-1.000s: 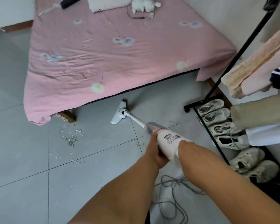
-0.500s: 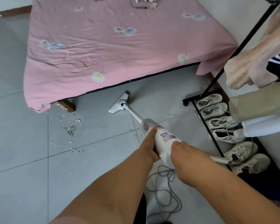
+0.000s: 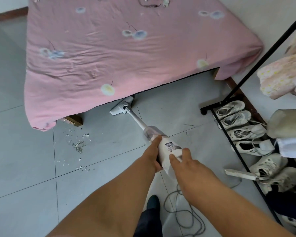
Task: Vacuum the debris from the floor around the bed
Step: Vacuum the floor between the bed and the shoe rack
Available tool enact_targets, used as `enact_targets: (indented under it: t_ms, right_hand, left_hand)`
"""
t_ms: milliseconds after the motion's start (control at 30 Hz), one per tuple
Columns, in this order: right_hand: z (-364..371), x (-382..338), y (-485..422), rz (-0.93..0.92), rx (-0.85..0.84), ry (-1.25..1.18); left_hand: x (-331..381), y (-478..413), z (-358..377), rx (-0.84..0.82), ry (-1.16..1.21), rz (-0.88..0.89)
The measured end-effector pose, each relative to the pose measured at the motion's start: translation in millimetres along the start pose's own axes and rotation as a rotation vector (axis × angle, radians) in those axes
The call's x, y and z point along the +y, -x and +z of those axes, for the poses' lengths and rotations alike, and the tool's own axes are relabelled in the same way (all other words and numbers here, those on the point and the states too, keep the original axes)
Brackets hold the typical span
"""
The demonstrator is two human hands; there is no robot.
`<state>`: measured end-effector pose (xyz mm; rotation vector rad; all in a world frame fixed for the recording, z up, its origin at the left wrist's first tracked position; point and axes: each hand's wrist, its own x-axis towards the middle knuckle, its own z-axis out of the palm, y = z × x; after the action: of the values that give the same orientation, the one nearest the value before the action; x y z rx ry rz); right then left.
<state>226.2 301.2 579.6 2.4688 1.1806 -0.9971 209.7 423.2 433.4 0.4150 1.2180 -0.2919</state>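
My left fingers (image 3: 155, 142) gripping the vacuum (image 3: 171, 147), right fingers (image 3: 174, 159) laid on its rear (hold unclear), I should draw the nozzle (image 3: 121, 107), far ahead at the bed (image 3: 109, 48) edge, flat and slowly leftward onto the debris (image 3: 78, 145) lying ahead-left of them.

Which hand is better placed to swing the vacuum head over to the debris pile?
Left, probably: the left hand grips the vacuum farther forward, on the side of the debris; the right hand holds its rear end.
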Motion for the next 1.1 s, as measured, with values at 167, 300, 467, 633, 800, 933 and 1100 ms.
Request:
enact_targets:
  t_ms: [167, 300, 467, 633, 800, 933, 1100]
  right_hand:
    - [-2, 1, -8, -0.007, -0.024, 0.009]
    - [12, 9, 1, -0.008, -0.05, 0.012]
    - [40, 27, 32, 0.015, -0.044, 0.002]
    - [74, 49, 86, 0.042, -0.021, 0.017]
    - [108, 65, 150, 0.053, 0.026, 0.065]
    - [130, 68, 181, 0.014, 0.078, 0.13]
    - [143, 54, 183, -0.078, 0.076, 0.163]
  left_hand:
    - [8, -5, -2, -0.001, -0.021, 0.004]
    - [-10, -3, 1, 0.012, -0.043, -0.005]
    - [-53, 6, 9, 0.014, -0.061, -0.027]
    - [-117, 25, 21, 0.003, -0.095, -0.038]
    - [-187, 53, 32, -0.023, -0.101, -0.049]
    - [-226, 68, 34, -0.059, -0.093, -0.04]
    - [-233, 75, 18, -0.077, -0.048, -0.03]
